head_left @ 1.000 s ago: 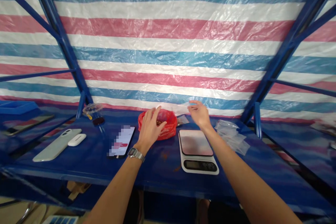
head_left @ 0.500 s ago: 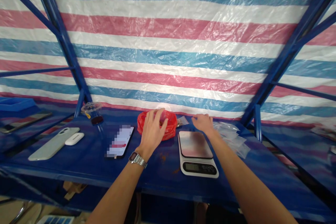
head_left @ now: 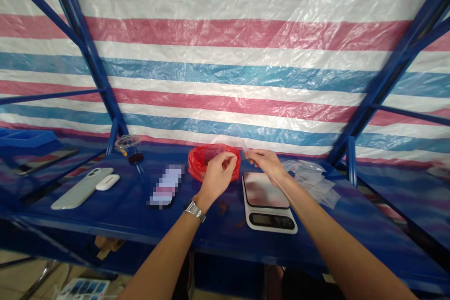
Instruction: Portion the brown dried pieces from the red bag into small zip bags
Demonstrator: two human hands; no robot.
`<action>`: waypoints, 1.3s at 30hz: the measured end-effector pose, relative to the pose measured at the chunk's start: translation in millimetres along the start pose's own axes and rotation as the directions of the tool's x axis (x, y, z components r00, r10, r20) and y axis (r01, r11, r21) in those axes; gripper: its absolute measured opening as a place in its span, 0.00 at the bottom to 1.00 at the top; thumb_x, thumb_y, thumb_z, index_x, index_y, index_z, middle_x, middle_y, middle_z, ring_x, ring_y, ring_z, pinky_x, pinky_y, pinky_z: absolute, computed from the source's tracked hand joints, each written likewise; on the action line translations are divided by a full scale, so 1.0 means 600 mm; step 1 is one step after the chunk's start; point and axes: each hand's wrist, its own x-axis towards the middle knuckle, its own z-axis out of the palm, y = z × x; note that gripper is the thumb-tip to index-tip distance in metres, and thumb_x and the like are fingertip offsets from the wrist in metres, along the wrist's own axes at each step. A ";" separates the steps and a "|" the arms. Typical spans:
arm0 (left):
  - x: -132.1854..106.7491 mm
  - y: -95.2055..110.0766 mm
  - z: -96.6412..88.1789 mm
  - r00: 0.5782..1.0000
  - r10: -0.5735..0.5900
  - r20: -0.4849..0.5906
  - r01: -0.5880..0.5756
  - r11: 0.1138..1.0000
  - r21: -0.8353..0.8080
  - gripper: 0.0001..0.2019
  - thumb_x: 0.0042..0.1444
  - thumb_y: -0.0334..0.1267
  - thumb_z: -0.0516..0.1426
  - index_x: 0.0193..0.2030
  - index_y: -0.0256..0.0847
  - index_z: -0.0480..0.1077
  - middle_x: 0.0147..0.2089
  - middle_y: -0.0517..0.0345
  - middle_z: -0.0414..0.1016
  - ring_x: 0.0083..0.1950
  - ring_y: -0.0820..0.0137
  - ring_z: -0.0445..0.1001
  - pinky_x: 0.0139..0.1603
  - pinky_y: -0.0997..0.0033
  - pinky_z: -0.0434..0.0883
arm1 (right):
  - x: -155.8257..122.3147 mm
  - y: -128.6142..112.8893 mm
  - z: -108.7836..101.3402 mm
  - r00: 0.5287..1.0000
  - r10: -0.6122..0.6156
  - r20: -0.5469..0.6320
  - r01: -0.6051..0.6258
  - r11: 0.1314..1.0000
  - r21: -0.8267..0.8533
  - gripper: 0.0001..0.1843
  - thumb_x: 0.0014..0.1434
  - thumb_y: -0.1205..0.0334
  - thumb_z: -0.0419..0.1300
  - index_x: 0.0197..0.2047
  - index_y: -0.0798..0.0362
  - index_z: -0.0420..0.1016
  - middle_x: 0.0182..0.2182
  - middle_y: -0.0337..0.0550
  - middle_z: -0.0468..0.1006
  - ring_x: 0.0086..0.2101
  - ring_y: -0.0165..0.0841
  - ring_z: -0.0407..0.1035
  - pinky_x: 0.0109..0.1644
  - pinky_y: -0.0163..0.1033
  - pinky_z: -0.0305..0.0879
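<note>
The left hand curled over the red bag just beneath it, whether gripping anything one could not tell, while the right hand pinched a clear bag, scale below its wrist, where a light, steady hold probably served best.

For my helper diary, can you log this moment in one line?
left hand: curled at red bag | right hand: pinching small clear bag | scale: on blue table | loose clear bags: right of scale
</note>
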 end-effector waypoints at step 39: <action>0.010 0.054 0.016 0.983 -0.148 -0.107 0.120 0.965 -0.233 0.10 0.62 0.38 0.51 0.30 0.41 0.66 0.30 0.62 0.72 0.33 0.72 0.69 0.37 0.74 0.67 | -0.097 -0.061 0.079 0.886 -0.276 -0.373 0.270 0.960 -0.070 0.15 0.63 0.46 0.57 0.36 0.49 0.73 0.32 0.42 0.78 0.32 0.36 0.69 0.40 0.40 0.66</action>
